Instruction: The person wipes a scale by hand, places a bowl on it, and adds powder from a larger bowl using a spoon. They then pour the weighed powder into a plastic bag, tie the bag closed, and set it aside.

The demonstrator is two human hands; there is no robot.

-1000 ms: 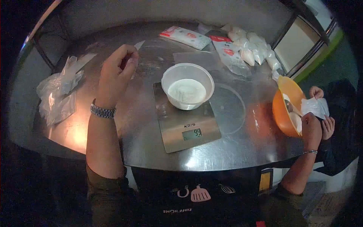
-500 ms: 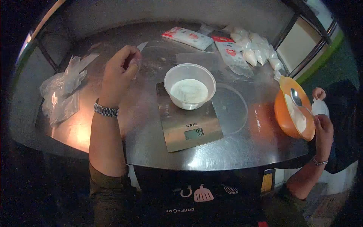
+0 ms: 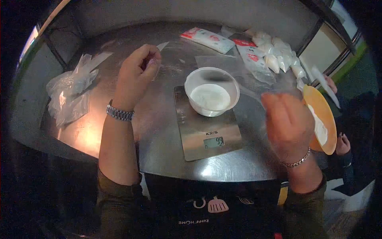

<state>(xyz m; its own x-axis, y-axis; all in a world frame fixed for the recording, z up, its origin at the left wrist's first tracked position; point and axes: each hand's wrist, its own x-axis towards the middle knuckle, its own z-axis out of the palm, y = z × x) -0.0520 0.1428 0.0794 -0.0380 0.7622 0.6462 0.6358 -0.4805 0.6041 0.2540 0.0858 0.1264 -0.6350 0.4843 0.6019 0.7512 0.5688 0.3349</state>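
My left hand (image 3: 140, 71) is closed in a pinch on a clear plastic bag (image 3: 162, 46), most of it hidden behind the fingers. My right hand (image 3: 288, 123), blurred by motion, has its fingers curled together above the table; what they hold, if anything, does not show. Between my hands a clear plastic tub (image 3: 234, 93) with white powder inside sits on a metal kitchen scale (image 3: 209, 151), whose display reads 99. Just right of my right hand, an orange bowl (image 3: 318, 97) with white powder is tilted, partly covered by that hand.
Crumpled clear bags (image 3: 71, 91) lie at the left. Red-and-white packets (image 3: 209, 40) and several filled powder bags (image 3: 274, 51) lie along the back right. Another person's hand (image 3: 343, 144) is beside the orange bowl; their other hand (image 3: 331, 84) holds a flat white thing (image 3: 324, 85).
My right hand has moved left, away from the orange bowl, and the spoon it held there no longer shows. The other person's white thing is higher. The view has shifted slightly.
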